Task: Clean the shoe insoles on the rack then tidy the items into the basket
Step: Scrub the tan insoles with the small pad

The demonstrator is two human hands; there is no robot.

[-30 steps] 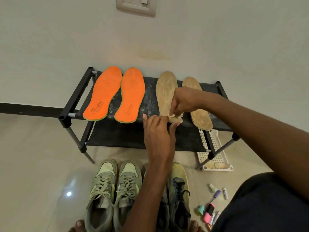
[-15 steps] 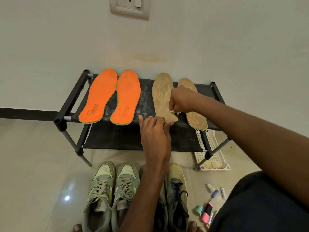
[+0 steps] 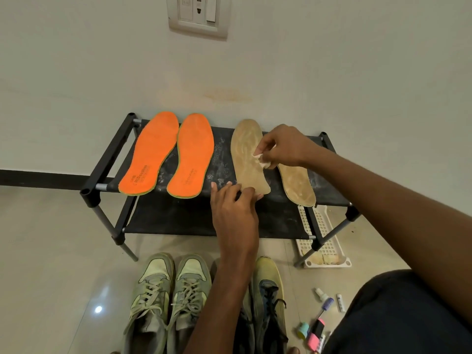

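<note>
Nearest to me, below my left hand [image 3: 233,208], two pairs of laced trainers, one pale green [image 3: 167,297] and one yellow and dark blue [image 3: 268,300], stand on the floor. Off to the right of that wrist lies a scatter of small pens and bottles [image 3: 319,325], which I judge still have to go into the white perforated plastic basket [image 3: 321,241] under the rack's right end.

My left hand rests with fingers loosely curved on the heel end of the left tan fabric insole [image 3: 246,154], pinning it to the black fabric-topped metal shoe rack [image 3: 222,162]. Just beyond it, my right hand [image 3: 283,146] pinches a small crumpled pale wipe [image 3: 261,159] against that insole's middle; its mate, the second tan insole [image 3: 297,185], lies partly under that hand.

The risks as I judge them: the heel overhangs the front edge, so if my left hand lifts while I rub towards myself, the insole could slide off onto the shoes. A hard sideways stroke could knock the neighbouring insole. The wipe looks small and soiled, and may only smear.

Left of both hands lie two bright orange foam insoles [image 3: 163,154]. Print near their heels seems to read "cushion", though I cannot make it out fully. Farthest, a wall socket plate [image 3: 198,15] shows no readable writing.
</note>
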